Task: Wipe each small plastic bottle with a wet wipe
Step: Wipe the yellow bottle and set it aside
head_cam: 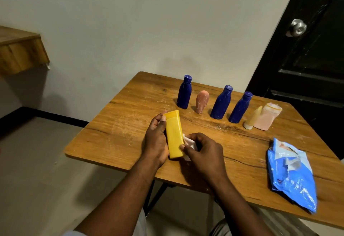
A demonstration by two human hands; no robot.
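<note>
My left hand (pixel 155 138) grips a flat yellow bottle (pixel 174 133) from its left side, cap end pointing away, above the wooden table (pixel 115 135). My right hand (pixel 203 152) pinches a white wet wipe (pixel 189 143) against the bottle's lower right edge. Behind, in a row, stand three dark blue bottles (pixel 184 92) (pixel 221 103) (pixel 240 108), a small pink bottle (pixel 202 101) between the first two, a cream cone-shaped tube (pixel 253 117) and a pale pink bottle (pixel 268 116).
A blue wet-wipe pack (pixel 291 172) lies near the table's right front edge. A black door (pixel 307 53) with a metal knob stands behind on the right. A wooden shelf (pixel 18 53) juts from the wall at the left.
</note>
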